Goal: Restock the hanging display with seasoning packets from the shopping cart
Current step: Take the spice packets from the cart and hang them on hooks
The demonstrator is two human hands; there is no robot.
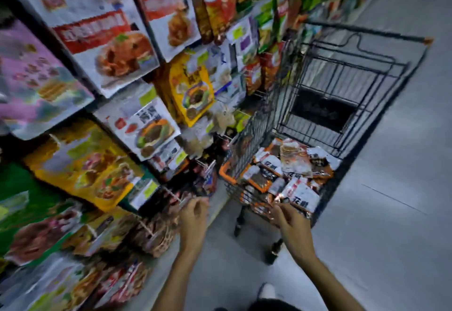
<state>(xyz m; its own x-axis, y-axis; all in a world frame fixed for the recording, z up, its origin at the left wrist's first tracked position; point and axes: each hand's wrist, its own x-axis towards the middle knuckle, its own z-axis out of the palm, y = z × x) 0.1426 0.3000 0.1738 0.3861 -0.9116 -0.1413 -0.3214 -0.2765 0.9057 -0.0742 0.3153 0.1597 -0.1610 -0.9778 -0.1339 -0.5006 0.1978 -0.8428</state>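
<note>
A black wire shopping cart stands in the aisle, its near end piled with white and orange seasoning packets. My right hand is at the cart's near edge, fingers pinched on the corner of a white packet. My left hand is by the lower hooks of the hanging display, fingers curled at a metal peg; whether it holds anything is blurred. Brown packets hang on the low pegs beside it.
Large hanging packets fill the display along the left, from top to floor. More hanging goods line the far side beyond the cart. Grey floor stretches to the right. My shoe shows at the bottom.
</note>
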